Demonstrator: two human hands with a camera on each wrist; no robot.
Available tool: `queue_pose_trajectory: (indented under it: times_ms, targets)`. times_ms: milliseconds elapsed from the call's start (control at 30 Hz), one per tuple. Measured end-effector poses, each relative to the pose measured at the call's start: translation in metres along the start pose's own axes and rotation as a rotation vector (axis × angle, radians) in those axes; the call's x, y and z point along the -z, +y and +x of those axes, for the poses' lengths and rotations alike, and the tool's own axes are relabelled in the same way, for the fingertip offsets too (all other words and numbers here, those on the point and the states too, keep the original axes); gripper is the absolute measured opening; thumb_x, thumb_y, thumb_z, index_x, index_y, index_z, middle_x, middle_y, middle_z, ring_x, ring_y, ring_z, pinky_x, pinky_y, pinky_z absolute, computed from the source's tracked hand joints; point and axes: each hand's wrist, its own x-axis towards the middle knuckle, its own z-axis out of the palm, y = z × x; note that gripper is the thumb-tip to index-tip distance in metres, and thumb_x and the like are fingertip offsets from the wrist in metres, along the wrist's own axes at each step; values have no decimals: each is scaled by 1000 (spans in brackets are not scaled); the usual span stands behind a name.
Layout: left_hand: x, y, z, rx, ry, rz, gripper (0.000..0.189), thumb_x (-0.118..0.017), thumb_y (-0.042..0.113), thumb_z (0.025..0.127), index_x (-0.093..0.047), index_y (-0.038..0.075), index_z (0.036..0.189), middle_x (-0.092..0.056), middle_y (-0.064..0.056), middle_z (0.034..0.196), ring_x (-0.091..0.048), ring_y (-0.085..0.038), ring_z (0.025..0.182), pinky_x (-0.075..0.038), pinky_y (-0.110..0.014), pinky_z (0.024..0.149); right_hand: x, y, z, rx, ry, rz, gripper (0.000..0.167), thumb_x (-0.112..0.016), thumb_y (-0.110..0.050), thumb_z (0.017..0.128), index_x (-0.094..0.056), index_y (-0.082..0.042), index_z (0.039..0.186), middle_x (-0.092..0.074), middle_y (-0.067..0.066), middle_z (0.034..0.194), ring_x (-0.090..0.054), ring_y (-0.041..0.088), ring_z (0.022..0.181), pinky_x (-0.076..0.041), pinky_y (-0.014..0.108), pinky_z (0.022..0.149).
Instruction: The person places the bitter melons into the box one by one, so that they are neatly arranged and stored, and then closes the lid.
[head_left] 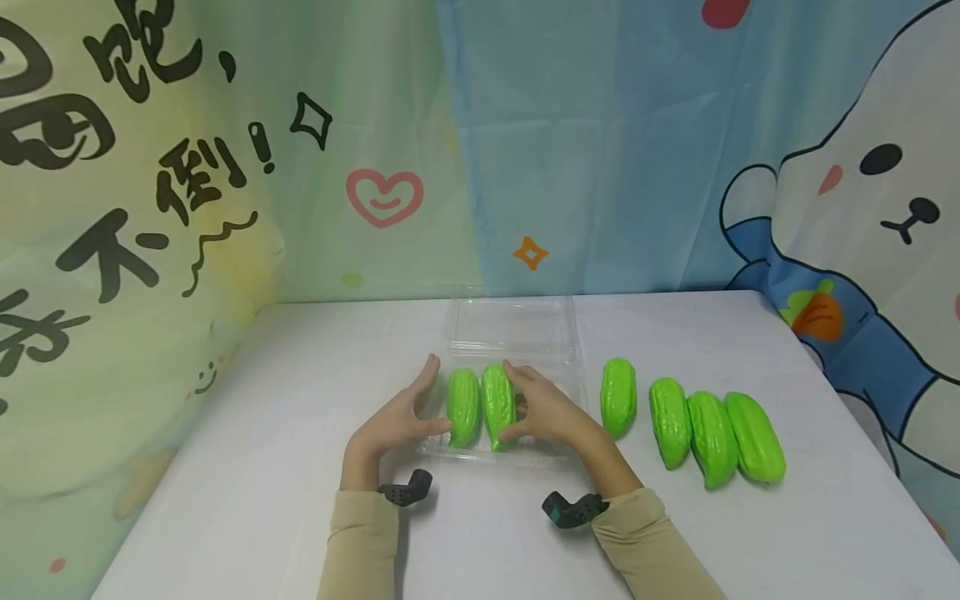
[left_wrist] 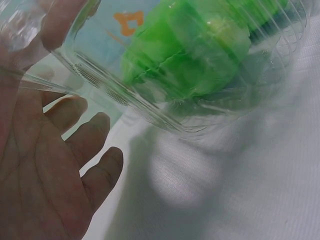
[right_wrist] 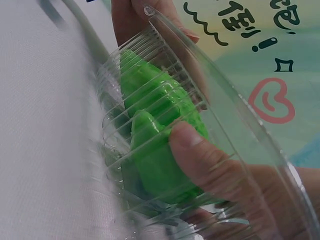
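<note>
A clear plastic box [head_left: 551, 367] with its hinged lid raised at the back holds two green bumpy bitter melons, side by side. The right-hand bitter melon [head_left: 495, 404] is held by my right hand [head_left: 547, 408], thumb on its near part and fingers at its far end. In the right wrist view the thumb [right_wrist: 192, 150] lies against the bitter melon behind the ribbed box wall. At the box's left side is my left hand [head_left: 393, 421], fingers spread, thumb tip close to the left bitter melon [head_left: 462, 404]. Its fingers [left_wrist: 102, 165] extend outside the box in the left wrist view.
On the white table [head_left: 255, 467], right of the box, one bitter melon [head_left: 618, 396] lies alone. Farther right lie a second bitter melon [head_left: 670, 421], a third bitter melon [head_left: 712, 437] and another bitter melon [head_left: 753, 437], side by side. A printed curtain [head_left: 600, 167] hangs behind the table.
</note>
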Motion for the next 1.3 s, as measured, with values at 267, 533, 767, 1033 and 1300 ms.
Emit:
queue_pose_trajectory:
  times_ms: [267, 533, 767, 1033, 1300]
  targets:
    - [1, -1, 0, -3, -8, 1, 114, -78, 45, 73, -2, 18, 154, 0, 7, 160, -2, -12, 148, -9, -37, 122, -1, 0, 1, 9, -11, -24, 119, -88, -36, 61, -17, -5, 152, -32, 19, 152, -37, 32, 137, -35, 43, 113]
    - [2, -1, 1, -18, -8, -4, 113, -78, 43, 74, -2, 17, 154, 1, 5, 160, -2, -13, 148, -9, -38, 122, -1, 0, 2, 34, -5, -14, 118, -88, -36, 61, -18, -3, 151, -33, 18, 151, -36, 32, 138, -33, 43, 114]
    - [1, -1, 1, -15, -6, 2, 112, -77, 44, 74, -3, 16, 154, -1, 5, 160, -3, -14, 148, -10, -38, 121, -2, -1, 0, 13, -1, 1, 119, -88, -38, 60, -19, -5, 151, -32, 16, 152, -41, 32, 134, -38, 43, 110]
    - [0, 1, 1, 4, -4, 8, 114, -77, 47, 73, -3, 18, 154, -1, 4, 161, -4, -16, 148, -12, -40, 121, 0, -3, -1, 1, -17, -6, 118, -87, -40, 62, -20, -2, 150, -30, 20, 153, -37, 35, 137, -35, 47, 112]
    - [0, -2, 2, 7, -3, -13, 113, -78, 46, 73, -3, 19, 154, -1, 7, 160, -6, -14, 148, -13, -37, 121, -1, -2, 1, 28, -14, 10, 117, -87, -39, 61, -20, -3, 151, -31, 16, 153, -33, 33, 140, -31, 46, 115]
